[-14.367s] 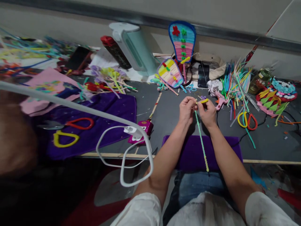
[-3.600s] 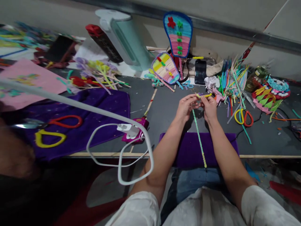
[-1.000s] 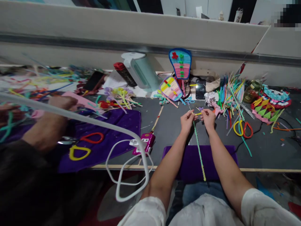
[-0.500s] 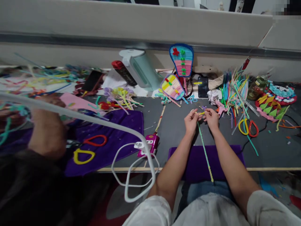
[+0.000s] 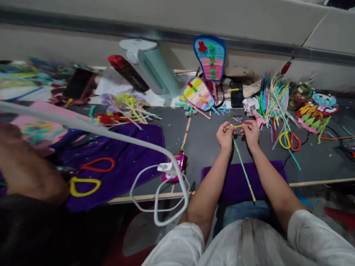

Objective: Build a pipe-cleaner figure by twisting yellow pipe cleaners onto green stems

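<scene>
Between my two hands runs a short yellow pipe cleaner (image 5: 237, 126), stretched sideways above the dark table. My left hand (image 5: 225, 136) pinches its left end, and my right hand (image 5: 251, 133) pinches the right end. From beneath my left fingers a long twisted green stem (image 5: 243, 164) slants down toward my lap, its lower end yellowish. Part of the stem passes over the purple cloth (image 5: 227, 181). Small purple curled pieces (image 5: 237, 119) lie just beyond my fingertips.
Red-and-yellow-handled scissors (image 5: 290, 141) and bundled pipe cleaners (image 5: 274, 99) lie right. Decorated fan shapes (image 5: 212, 59) stand behind. A pink power strip (image 5: 179, 166) and white cable (image 5: 159, 149) are left. Another person's arm (image 5: 30, 170) is beside other scissors (image 5: 85, 186).
The view has shifted. My hands are slightly farther apart, showing more of the yellow pipe cleaner. The other person's arm has moved left and nearer.
</scene>
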`<state>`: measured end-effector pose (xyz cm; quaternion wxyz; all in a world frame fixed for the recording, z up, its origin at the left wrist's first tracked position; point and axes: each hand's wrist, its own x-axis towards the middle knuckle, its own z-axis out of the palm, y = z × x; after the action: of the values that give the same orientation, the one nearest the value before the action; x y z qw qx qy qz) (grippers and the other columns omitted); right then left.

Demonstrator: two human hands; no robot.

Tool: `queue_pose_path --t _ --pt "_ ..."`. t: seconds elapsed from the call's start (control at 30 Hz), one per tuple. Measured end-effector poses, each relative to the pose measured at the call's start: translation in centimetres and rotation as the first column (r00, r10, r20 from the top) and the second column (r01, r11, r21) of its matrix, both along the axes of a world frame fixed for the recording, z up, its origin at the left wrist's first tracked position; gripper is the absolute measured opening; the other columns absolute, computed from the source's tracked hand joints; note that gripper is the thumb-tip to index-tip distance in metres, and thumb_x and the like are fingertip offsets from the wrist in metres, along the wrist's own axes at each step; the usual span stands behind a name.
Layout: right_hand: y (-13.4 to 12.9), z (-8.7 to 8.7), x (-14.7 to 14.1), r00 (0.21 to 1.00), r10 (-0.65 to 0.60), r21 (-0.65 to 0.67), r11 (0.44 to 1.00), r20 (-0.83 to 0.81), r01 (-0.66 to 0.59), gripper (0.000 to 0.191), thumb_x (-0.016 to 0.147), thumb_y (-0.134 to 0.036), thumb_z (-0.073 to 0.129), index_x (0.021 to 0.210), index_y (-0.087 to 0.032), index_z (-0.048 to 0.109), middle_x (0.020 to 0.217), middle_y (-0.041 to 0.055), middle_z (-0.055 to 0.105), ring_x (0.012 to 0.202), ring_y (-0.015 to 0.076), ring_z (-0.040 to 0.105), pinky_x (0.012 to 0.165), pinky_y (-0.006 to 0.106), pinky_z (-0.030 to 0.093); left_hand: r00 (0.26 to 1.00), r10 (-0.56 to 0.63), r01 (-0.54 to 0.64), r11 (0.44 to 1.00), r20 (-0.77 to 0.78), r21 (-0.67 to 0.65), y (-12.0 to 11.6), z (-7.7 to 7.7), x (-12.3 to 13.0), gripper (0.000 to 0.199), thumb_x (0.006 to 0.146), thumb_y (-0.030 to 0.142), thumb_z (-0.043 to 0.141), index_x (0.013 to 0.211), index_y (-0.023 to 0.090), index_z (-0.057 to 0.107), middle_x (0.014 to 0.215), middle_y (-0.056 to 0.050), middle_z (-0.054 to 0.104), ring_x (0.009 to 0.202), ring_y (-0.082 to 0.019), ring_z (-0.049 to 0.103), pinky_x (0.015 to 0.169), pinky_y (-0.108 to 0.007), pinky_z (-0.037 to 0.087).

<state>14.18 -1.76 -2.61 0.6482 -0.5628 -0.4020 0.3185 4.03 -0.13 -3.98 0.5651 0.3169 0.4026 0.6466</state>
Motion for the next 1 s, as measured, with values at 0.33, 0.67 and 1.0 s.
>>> queue_pose_path --t 0.33,0.67,1.0 --pt "0.6 -0.5 0.1 0.999 0.026 -0.018 1.000 0.038 -0.026 0.025 0.078 -0.035 0.060 0.095 -0.019 0.051 0.066 -0.0035 0.063 0.052 0.0115 0.061 0.043 0.020 0.049 0.998 0.047 -0.045 0.997 -0.035 0.063 0.5 0.6 0.2 0.036 0.067 0.025 0.072 0.100 0.014 0.064 0.068 0.001 0.063 0.060 -0.011 0.063 0.056 -0.022 0.050" --pt "1.1 0.1 1.8 0.987 -0.056 -0.004 0.998 0.153 0.057 0.036 0.081 -0.037 0.056 0.111 -0.018 0.053 0.082 0.0022 0.068 0.060 0.0114 0.062 0.048 0.020 0.049 0.998 -0.051 0.052 0.998 -0.032 0.045 -0.1 1.0 0.4 0.042 0.064 0.025 0.074 0.102 0.012 0.065 0.068 0.001 0.062 0.060 -0.012 0.064 0.057 -0.022 0.051" --pt "0.6 0.6 1.8 0.981 0.005 -0.011 1.000 0.192 -0.003 0.043 0.079 -0.033 0.054 0.119 -0.016 0.053 0.079 0.0021 0.069 0.056 0.0111 0.059 0.048 0.021 0.048 0.995 0.005 0.012 0.985 -0.098 0.170 1.2 0.6 -0.6 0.061 0.065 0.024 0.074 0.125 0.018 0.062 0.083 -0.001 0.067 0.062 -0.007 0.056 0.059 -0.019 0.047"
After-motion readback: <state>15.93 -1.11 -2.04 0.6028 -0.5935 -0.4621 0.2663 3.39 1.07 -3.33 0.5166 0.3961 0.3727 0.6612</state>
